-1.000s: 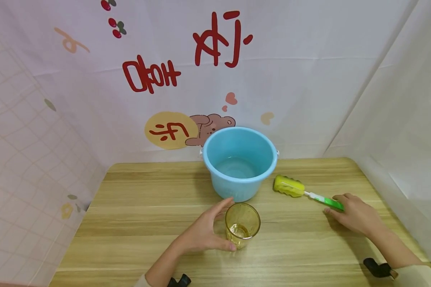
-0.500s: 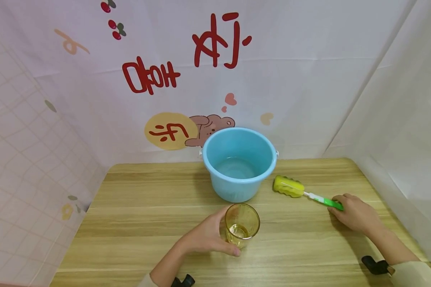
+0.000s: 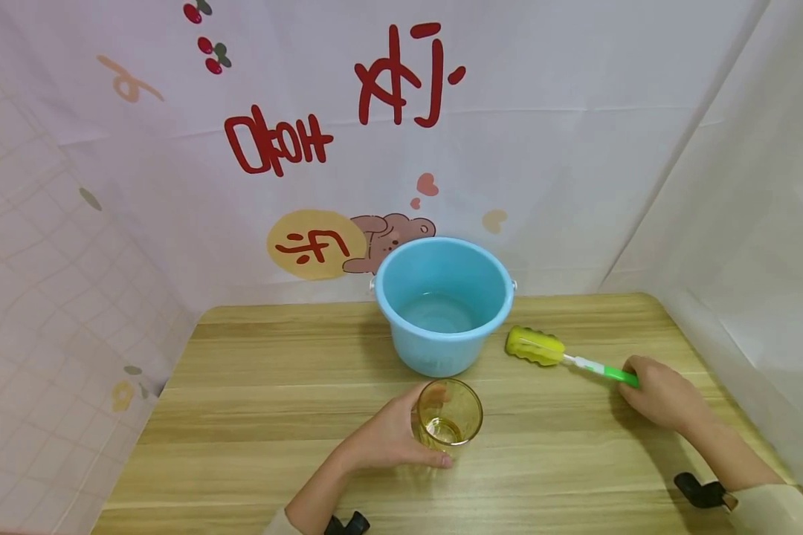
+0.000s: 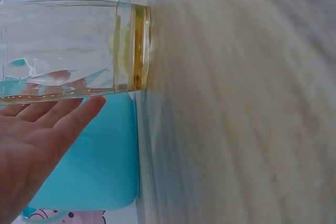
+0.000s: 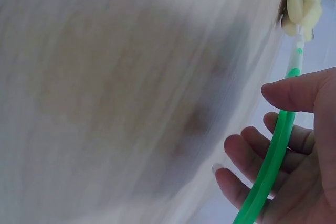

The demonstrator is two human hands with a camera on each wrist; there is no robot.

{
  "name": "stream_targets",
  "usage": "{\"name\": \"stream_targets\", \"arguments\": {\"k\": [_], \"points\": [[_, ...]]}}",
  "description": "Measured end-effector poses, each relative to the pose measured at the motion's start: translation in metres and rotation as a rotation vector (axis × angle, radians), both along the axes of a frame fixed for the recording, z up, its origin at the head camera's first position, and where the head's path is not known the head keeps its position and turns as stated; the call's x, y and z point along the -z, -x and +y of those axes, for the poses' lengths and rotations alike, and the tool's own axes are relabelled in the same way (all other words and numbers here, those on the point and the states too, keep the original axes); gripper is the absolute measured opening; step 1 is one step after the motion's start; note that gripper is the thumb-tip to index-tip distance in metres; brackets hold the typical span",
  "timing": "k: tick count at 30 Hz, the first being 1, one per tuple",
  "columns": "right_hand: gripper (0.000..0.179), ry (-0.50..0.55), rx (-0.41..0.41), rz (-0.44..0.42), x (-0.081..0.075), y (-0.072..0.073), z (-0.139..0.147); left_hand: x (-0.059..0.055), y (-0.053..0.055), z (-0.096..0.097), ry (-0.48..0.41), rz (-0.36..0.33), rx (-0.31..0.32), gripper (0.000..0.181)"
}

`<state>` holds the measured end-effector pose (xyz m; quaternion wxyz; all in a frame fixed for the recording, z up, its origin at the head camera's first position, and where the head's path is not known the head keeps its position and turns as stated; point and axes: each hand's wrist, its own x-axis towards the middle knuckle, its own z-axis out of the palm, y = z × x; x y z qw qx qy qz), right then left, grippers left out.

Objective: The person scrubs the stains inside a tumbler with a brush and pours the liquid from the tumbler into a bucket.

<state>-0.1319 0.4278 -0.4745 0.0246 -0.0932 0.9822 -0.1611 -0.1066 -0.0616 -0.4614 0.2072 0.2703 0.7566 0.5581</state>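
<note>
A clear amber drinking glass (image 3: pixel 465 416) stands upright on the table, in front of the bucket. My left hand (image 3: pixel 388 435) holds it from the left, thumb at the near side and fingers behind. In the left wrist view, those fingers (image 4: pixel 73 121) lie along the wall of the glass (image 4: pixel 68 40). Over at the right, my right hand (image 3: pixel 665 394) grips the green handle of a sponge cup brush (image 3: pixel 535 346). The right wrist view shows the thumb (image 5: pixel 294 93) and the curled fingers on either side of the green handle (image 5: pixel 273 163).
A light blue bucket (image 3: pixel 435 353) with some water in it stands at the back middle of the wooden table (image 3: pixel 274 371). Behind the table hangs a printed white cloth (image 3: pixel 542 163), with more white cloth along both sides.
My left hand has closed in on the glass, its thumb moving across the near side. The fingers of my right hand have curled further round the brush handle.
</note>
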Motion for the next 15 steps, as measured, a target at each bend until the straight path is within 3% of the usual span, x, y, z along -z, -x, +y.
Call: {"name": "stream_targets", "arguments": {"k": [6, 15], "points": [[0.017, -0.009, 0.002, -0.011, 0.0003, -0.0006, 0.0006, 0.0008, -0.0004, 0.0005, 0.006, 0.013, -0.003, 0.090], [0.014, -0.100, -0.014, 0.049, 0.0036, 0.0040, -0.0001, -0.0015, -0.0004, 0.0004, 0.005, 0.005, -0.006, 0.090]]}}
